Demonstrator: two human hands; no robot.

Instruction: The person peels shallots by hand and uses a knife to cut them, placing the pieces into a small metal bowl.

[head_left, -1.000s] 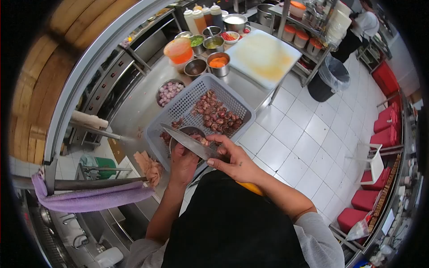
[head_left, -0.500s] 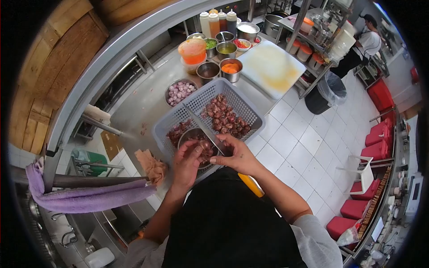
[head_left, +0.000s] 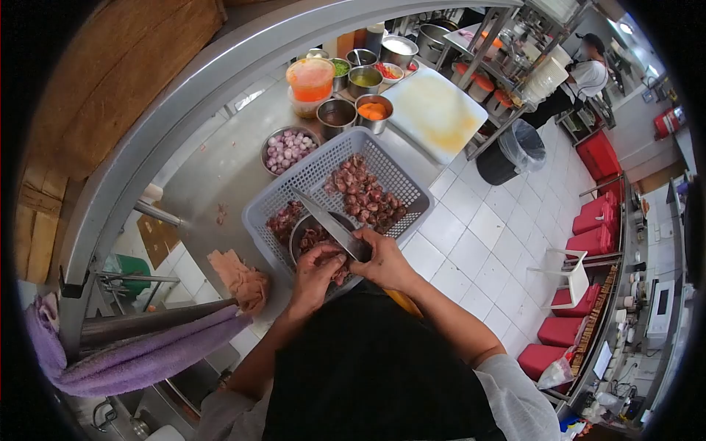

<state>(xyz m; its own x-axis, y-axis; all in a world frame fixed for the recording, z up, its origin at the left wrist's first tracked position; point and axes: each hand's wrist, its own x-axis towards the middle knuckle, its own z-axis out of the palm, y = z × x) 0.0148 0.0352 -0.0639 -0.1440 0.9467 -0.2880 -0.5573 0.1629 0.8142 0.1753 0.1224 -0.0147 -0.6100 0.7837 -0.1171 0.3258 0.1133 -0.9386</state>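
Observation:
My right hand [head_left: 387,262] grips a knife [head_left: 323,217] near its heel, the broad blade slanting up and left over the basket. Close beside it, my left hand [head_left: 316,278] is closed with its fingertips around a shallot [head_left: 340,275], mostly hidden by the fingers. Both hands are at the near edge of a grey perforated basket [head_left: 257,192]. Unpeeled reddish shallots [head_left: 368,192] are heaped in its right part, and loose skins [head_left: 283,220] lie on the left. Between them sits a metal bowl [head_left: 296,239], partly covered by the blade and my hands.
Behind the basket stand a bowl of peeled shallots [head_left: 290,151], metal pots, an orange-filled tub [head_left: 309,77] and a white cutting board [head_left: 434,114]. A crumpled cloth [head_left: 239,279] lies left on the steel table [head_left: 198,198]. Another person [head_left: 588,77] stands far right near a bin [head_left: 507,154].
My hands have come closer together and slightly lower, and the left fingers have closed around the shallot. The knife blade has tilted to show its flat side. The view has shifted a little.

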